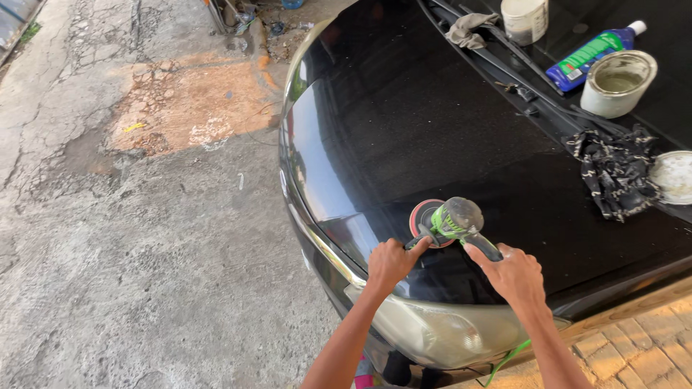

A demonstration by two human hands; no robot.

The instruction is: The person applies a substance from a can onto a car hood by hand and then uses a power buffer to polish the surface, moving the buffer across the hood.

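A green and grey power polisher (455, 218) with a red round pad (420, 216) rests on the black car hood (447, 122), near its front edge above the headlight (440, 331). My left hand (389, 261) grips the polisher's side handle. My right hand (513, 272) holds its dark rear grip, forefinger stretched along it. A green cord (508, 358) hangs below my right forearm.
At the base of the windshield stand an open white tub (617, 84), a blue bottle (587, 57), a white lidded jar (524, 19) and a loose lid (674, 175). A dark patterned rag (613, 169) and a grey cloth (465, 30) lie there. Cracked concrete (130, 216) spreads to the left.
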